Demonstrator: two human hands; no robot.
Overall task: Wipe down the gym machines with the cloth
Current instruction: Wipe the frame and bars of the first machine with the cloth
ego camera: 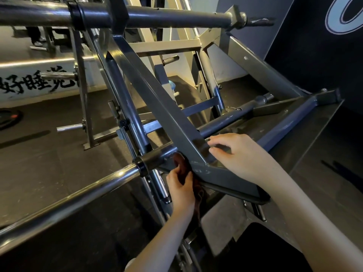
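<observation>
Left hand (181, 188): grip closed around the dark red cloth (181, 161), just left of the diagonal beam (157, 101)'s lower end; the beam's axis rises up-left. Right hand (239, 154): loose-fingered, empty, resting right of the beam.

1. Look far to the left of your left grip (181, 190) and higher up. A white wall panel (29, 85) carries large black brush-style Chinese characters, of which you can read "好睡觉". The line is cut off by the picture edge on the left and by a machine upright (82, 85) on the right.
2. High above and to the right of your right grip (241, 156), the dark wall (314, 65) bears a pale blue outlined curve (332, 26), part of a large logo. You cannot make out a letter from it.
</observation>
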